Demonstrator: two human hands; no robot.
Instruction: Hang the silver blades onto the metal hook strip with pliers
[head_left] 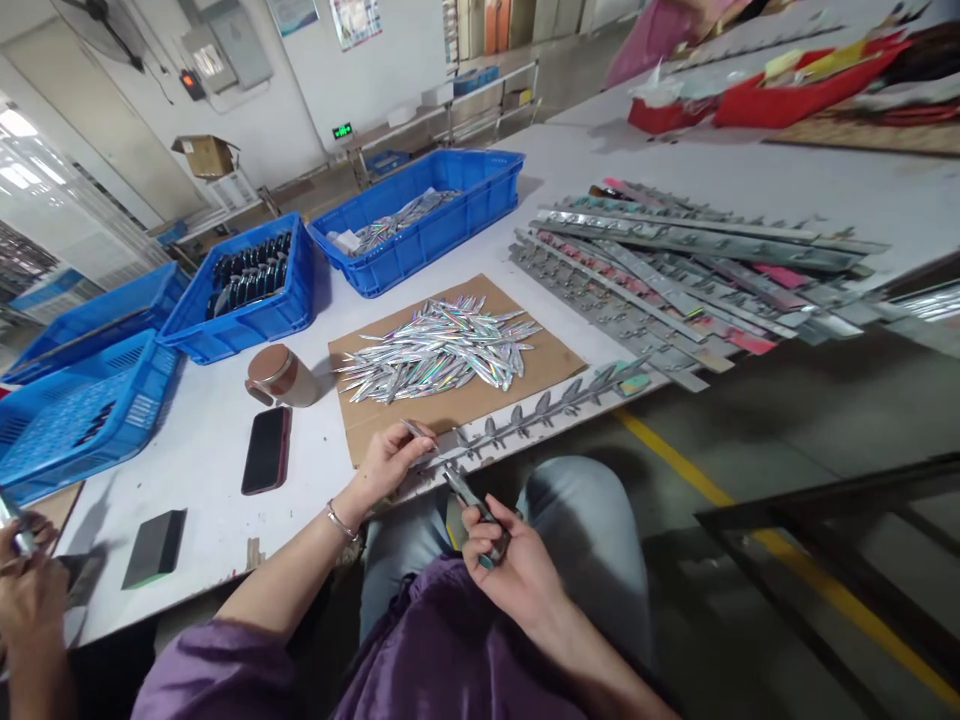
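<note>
Left hand: the left hand rests at the near edge of the white table, fingers pinched around the near end of a grey metal strip – a long sprue with leaf-shaped pieces branching off it.
Metal strip: it runs away from the left hand to the right along the table edge, lying partly on the cardboard sheet and ending at a small teal block.
Right hand: the right hand sits over the lap, just below and to the right of the left hand, fingers closed around a pair of cutters; the tool's tip points up toward the strip's near end, right beside the left fingers.
Pile of pieces: beyond the left hand, on the cardboard, lies a heap of shiny holographic leaf-shaped pieces.
Left of the hands: a black phone lies flat, a brown mug on its side just past it, and a dark block nearer the table edge.
Further off: blue crates stand behind the cardboard and out to the left; a stack of more grey strips lies far right of the hands.
Other person: a co-worker's hands show at the far left edge – holding something small that cannot be made out.
</note>
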